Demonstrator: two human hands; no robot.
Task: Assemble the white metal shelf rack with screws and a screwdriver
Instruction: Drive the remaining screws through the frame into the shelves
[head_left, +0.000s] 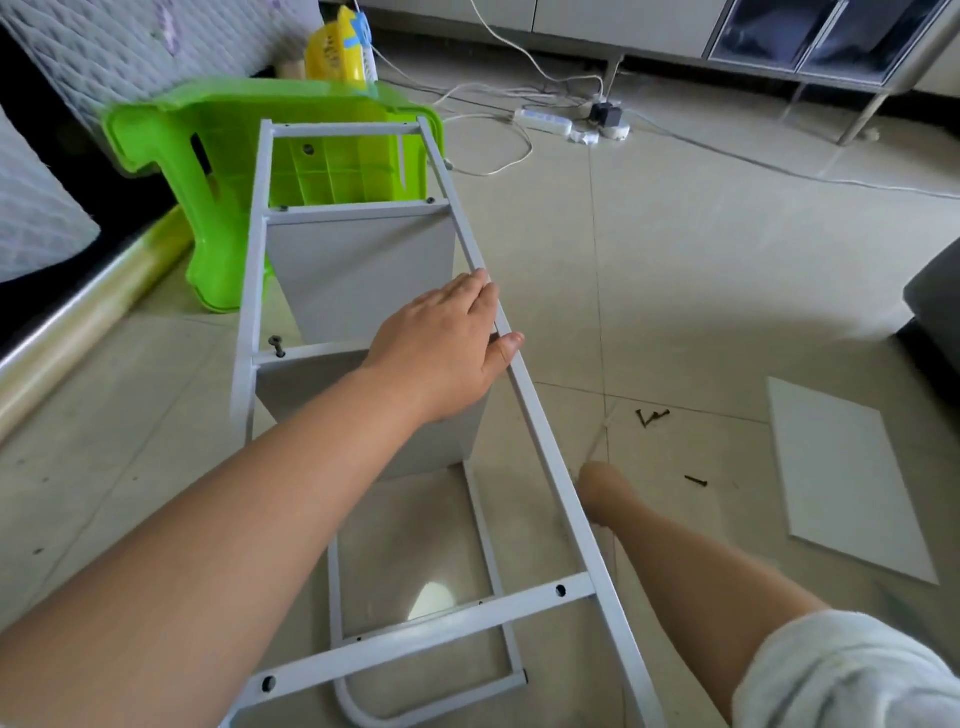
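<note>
Shelf rack (358, 291), white metal and partly built, is lying on its side on the tiled floor (675, 291), running from the bottom of the view up toward a green plastic stool (208, 171). Nearest the camera, a cross bar (415, 631) with open screw holes is spanning the two long rails, and a second frame is lying under it on the tiles. A bare leg (675, 561) is stretching out just right of the rack, with a white cloth over the knee. The left hand (447, 348) is reaching across the frame and gripping the right-hand rail (535, 415), fingers curling over it and the thumb pressing its outer side. The right hand is not showing. Two grey shelf panels (358, 275) are sitting between the rails, and a loose screw (275, 344) is standing at the left end of the middle cross bar. To the right, a few dark screws (652, 415) are lying scattered on the floor, near a flat white panel (847, 478). Farther off, a white power strip (543, 122) and its cables are trailing over the tiles beside a cabinet leg.
</note>
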